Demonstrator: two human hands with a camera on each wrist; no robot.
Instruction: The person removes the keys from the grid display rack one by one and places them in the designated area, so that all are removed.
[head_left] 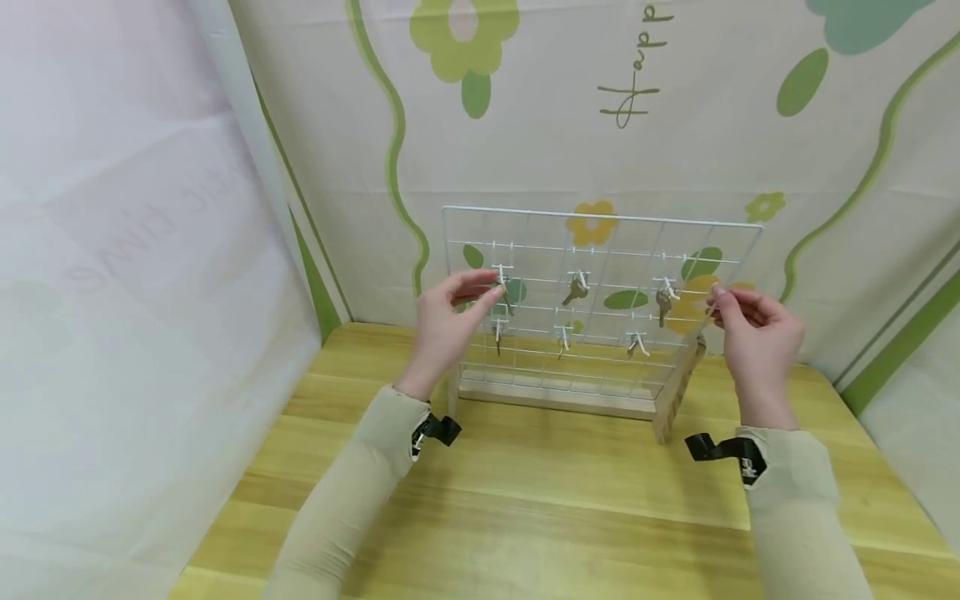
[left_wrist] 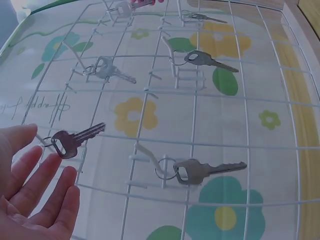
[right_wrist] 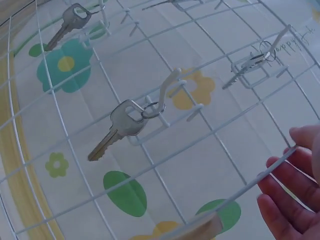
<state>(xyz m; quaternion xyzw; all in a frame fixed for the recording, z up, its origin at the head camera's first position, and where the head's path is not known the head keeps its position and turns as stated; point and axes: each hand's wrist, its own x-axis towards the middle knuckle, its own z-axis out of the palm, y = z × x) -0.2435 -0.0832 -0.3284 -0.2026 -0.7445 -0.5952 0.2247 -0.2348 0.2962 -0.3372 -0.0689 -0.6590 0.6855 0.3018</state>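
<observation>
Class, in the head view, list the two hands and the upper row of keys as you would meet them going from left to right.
Left hand → upper left key → upper middle key → upper right key → right hand.

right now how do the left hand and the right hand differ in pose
The left hand is at the upper-left key (head view); the right hand is at the right edge of the wire grid. The left hand's fingers are parted from its thumb, while the right hand grips that edge. Both come out of pale sleeves.
</observation>
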